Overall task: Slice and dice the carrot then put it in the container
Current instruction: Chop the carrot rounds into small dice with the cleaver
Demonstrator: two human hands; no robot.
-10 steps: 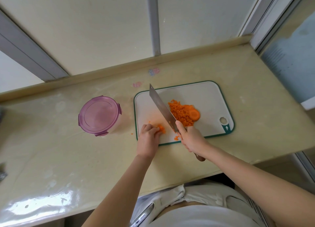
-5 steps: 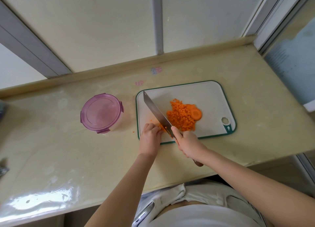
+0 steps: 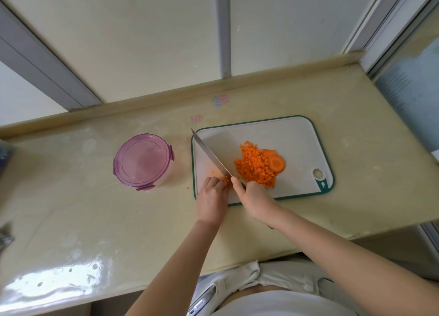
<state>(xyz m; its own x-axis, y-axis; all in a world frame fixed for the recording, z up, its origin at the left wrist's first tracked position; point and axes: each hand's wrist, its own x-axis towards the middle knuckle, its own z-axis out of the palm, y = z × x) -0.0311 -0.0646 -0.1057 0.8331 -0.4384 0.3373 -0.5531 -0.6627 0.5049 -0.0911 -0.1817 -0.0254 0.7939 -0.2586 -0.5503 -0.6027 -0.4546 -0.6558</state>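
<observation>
Where we cut: the white cutting board (image 3: pixel 285 135) with a green rim, lying on the pale counter (image 3: pixel 95 220), right of centre.
Right hand (image 3: pixel 255 198): we grip the knife (image 3: pixel 210 154) at its handle end, forefinger stretched along the back of the blade; the handle itself is hidden under our hand.
Knife: the blade slants from our hand toward the far left, with its tip at the board's far-left corner.
Left hand (image 3: pixel 211 197): fingers curled, tips just beside the blade, holding down a small carrot piece (image 3: pixel 227 179) at the near-left of the board.
Diced carrot (image 3: pixel 255 166): a heap mid-board, right of the blade.
Carrot slices (image 3: pixel 275 163): round, touching the heap's right side.
Container (image 3: pixel 142 161): round, with its purple clip lid on, standing on the counter left of the board and apart from it.
Stray bit (image 3: pixel 187 187): orange, on the counter just left of the board.
</observation>
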